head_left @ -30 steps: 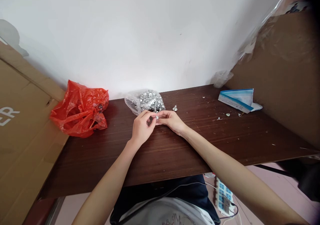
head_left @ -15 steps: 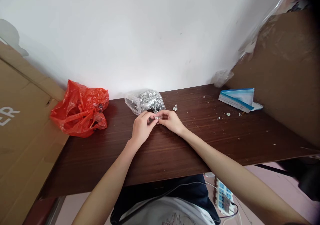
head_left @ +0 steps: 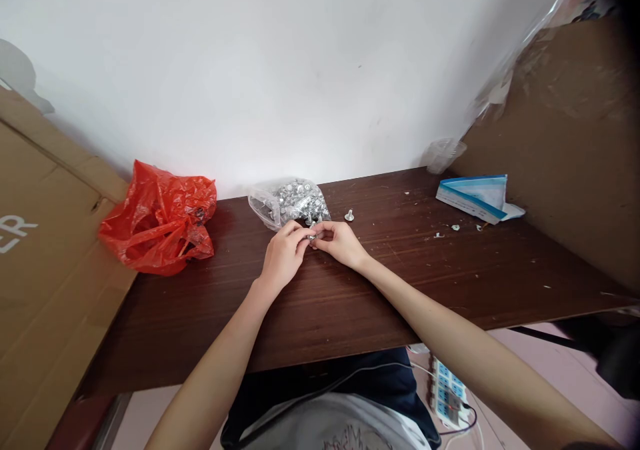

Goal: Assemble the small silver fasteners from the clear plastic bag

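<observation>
Between my two hands, above the brown table (head_left: 320, 303), is a small silvery screw (head_left: 312, 237). My left hand (head_left: 284, 253) pinches it from the left with thumb and forefinger. From the other side, my right hand (head_left: 343, 243) grips it with its fingertips, which partly hide it. Just behind my hands lies a clear plastic bag (head_left: 265, 203) full of similar metal pieces (head_left: 303, 200). A single loose screw (head_left: 349, 215) stands head-down on the table, right of the bag.
A crumpled red plastic bag (head_left: 160, 220) lies at the left, against a cardboard box (head_left: 50, 270). On the right are a blue and white folded packet (head_left: 473, 197), small white scraps (head_left: 455, 227) and another cardboard panel (head_left: 565, 137). A power strip (head_left: 447, 390) shows below the table edge.
The screw between my fingertips has turned from showing its round face to lying more sideways. My hands have stayed in nearly the same place.
</observation>
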The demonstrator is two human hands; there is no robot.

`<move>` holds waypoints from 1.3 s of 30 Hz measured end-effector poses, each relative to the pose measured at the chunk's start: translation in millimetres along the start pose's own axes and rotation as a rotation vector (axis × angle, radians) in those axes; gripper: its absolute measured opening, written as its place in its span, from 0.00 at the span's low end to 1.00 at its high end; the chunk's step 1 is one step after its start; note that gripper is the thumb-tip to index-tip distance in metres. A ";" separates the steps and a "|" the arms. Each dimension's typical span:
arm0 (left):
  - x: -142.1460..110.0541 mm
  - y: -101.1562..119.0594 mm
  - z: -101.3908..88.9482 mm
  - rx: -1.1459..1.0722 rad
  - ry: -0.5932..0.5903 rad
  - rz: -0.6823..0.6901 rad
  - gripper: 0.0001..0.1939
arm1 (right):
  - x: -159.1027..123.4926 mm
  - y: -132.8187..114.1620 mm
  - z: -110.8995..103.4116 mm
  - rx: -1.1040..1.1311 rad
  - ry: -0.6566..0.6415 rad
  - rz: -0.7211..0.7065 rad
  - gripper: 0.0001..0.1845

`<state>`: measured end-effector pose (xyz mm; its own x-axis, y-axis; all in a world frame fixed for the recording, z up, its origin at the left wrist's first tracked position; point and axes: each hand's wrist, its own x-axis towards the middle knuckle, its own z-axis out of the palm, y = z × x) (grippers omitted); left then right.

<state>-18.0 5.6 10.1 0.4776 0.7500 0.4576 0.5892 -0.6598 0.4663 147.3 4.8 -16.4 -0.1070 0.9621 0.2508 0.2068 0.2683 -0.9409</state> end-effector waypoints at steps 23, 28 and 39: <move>2.1 4.8 1.0 -0.111 -0.072 -0.338 0.18 | -7.2 -8.7 -1.2 -0.435 0.096 -0.267 0.11; 2.9 6.6 -1.0 -0.169 -0.018 -0.370 0.22 | -7.1 -9.9 -1.6 -0.422 0.097 -0.257 0.11; 3.1 6.2 -0.3 -0.217 0.022 -0.376 0.22 | -6.4 -7.7 -1.3 -0.393 0.109 -0.241 0.10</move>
<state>-13.1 3.9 14.7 0.2402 0.9404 0.2408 0.5679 -0.3373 0.7508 147.7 -3.3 -10.4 -0.0989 0.8640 0.4937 0.5436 0.4625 -0.7004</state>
